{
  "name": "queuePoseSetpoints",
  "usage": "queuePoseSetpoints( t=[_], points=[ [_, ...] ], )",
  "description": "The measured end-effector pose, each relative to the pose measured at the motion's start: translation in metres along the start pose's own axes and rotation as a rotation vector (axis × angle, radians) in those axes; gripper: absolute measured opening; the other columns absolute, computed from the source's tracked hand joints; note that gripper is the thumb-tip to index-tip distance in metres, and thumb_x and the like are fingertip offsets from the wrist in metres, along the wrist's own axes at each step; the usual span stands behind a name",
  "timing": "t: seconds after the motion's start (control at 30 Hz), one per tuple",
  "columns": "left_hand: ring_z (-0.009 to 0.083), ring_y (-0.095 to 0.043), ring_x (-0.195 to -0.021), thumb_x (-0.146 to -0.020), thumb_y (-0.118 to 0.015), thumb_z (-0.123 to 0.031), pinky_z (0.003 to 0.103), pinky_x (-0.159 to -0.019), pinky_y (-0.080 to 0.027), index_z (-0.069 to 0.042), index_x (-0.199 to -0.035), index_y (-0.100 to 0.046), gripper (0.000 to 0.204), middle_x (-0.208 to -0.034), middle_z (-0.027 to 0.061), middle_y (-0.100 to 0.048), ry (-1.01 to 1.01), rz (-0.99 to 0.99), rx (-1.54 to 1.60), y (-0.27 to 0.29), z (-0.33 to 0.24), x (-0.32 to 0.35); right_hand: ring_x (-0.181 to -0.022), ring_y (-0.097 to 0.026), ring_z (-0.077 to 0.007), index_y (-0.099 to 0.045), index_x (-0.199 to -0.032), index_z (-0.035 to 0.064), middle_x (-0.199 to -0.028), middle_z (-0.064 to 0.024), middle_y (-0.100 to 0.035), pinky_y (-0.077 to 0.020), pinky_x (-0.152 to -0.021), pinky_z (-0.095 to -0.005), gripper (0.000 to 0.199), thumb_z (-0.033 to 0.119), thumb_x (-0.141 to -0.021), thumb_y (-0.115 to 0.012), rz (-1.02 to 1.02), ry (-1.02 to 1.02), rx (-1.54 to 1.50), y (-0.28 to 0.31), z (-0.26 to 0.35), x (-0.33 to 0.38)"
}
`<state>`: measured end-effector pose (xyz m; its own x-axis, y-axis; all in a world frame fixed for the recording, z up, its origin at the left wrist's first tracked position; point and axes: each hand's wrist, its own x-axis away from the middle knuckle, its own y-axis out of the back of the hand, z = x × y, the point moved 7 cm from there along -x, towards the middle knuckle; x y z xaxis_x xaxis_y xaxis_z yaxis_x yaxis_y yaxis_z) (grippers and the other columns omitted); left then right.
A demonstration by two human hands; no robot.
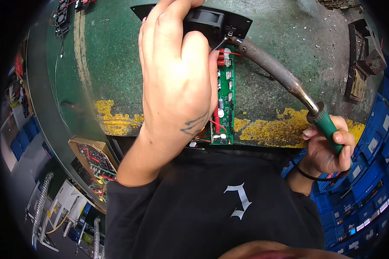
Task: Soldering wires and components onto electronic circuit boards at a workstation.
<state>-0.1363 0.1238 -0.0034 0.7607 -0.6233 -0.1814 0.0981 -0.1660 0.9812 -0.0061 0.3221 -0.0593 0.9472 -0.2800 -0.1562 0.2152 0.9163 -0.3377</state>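
My right hand [328, 149] is closed around the green handle of a soldering iron [274, 69]. The iron's tip meets a small terminal at the lower right of a black panel [240, 22], which carries a black fan [205, 18]. My left hand [173, 71] reaches over the panel's left part, its upper fingers across it. Between its thumb and index finger comes a thin grey strand, apparently solder wire [221, 43], that runs to the iron's tip. Below lies a green circuit board [229, 97] with red wires and metal tabs, its left part hidden by my left hand.
The green worktop [110, 60] has worn yellow paint along its near edge. A rusty metal stand [361, 64] is at the far right. Another fan [62, 19] lies far left. A carton of boards [93, 157] stands lower left; blue bins [367, 181] fill the right.
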Motion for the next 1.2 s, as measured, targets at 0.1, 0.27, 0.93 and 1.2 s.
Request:
queuePoseSetpoints(
  t=[0.1,0.27,0.93,1.2],
  points=[
    [0.0398,-0.049,-0.106,-0.066,-0.06,0.005,0.045,-0.094,-0.037,0.006,-0.081,-0.054,0.016,-0.112,0.0244,-0.052,-0.003,0.005,-0.001,0.0,0.001,0.0,-0.06,-0.06,-0.0305,-0.057,-0.099,0.0004,-0.086,-0.0267,-0.055,-0.0518,-0.053,-0.0372,0.038,0.031,-0.092,-0.036,0.051,0.028,0.027,-0.004,0.003,-0.001],
    [0.0404,-0.049,-0.106,-0.066,-0.06,0.005,0.045,-0.094,-0.037,0.006,-0.081,-0.054,0.016,-0.112,0.0251,-0.051,-0.002,0.019,-0.015,-0.002,0.002,0.0,-0.06,-0.06,-0.029,-0.056,-0.093,0.0004,-0.082,-0.0265,-0.057,-0.0496,-0.052,-0.0352,0.033,0.029,-0.091,-0.04,0.227,0.157,0.251,-0.018,0.016,-0.002],
    [0.043,-0.05,-0.105,-0.066,-0.058,0.008,0.047,-0.094,-0.038,0.008,-0.084,-0.053,0.018,-0.111,0.0278,-0.05,0.021,0.031,-0.032,0.002,0.001,0.0,-0.051,-0.056,-0.022,-0.058,-0.084,0.0019,-0.077,-0.0223,-0.06,-0.0471,-0.044,-0.029,0.045,0.042,-0.095,-0.041,0.305,0.459,0.521,-0.037,0.032,-0.003],
    [0.0401,-0.049,-0.105,-0.066,-0.059,0.001,0.048,-0.092,-0.037,0.006,-0.08,-0.055,0.016,-0.11,0.0249,-0.052,-0.011,-0.066,0.113,0.008,0.014,0.013,-0.052,-0.057,-0.0229,-0.058,-0.084,0.0025,-0.078,-0.0236,-0.06,-0.0468,-0.045,-0.0303,0.035,0.033,-0.091,-0.043,0.273,0.426,0.502,-0.031,0.032,0.002]
  ],
)
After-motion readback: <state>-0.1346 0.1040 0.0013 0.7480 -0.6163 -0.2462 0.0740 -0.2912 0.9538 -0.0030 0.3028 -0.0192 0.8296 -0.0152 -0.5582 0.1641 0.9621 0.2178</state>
